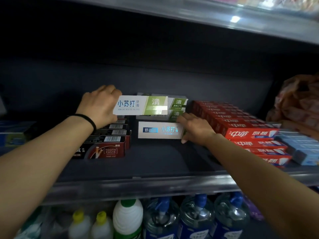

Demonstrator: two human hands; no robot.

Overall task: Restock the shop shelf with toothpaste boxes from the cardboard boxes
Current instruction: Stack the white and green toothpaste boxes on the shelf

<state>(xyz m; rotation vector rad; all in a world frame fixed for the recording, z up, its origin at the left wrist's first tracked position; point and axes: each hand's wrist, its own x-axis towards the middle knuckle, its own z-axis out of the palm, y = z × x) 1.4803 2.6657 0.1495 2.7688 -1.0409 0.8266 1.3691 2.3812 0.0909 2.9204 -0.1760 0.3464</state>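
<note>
My left hand grips the left end of a white-and-green toothpaste box, held lengthwise above the shelf. My right hand holds the right end of another white toothpaste box standing on its long side on the shelf floor. Behind these two, more white-and-green boxes are stacked at the back. No cardboard box is in view.
Dark red-and-black toothpaste boxes line up left of the gap, red ones on the right, then blue boxes. A plastic bag sits far right. An upper shelf hangs overhead; bottles stand below.
</note>
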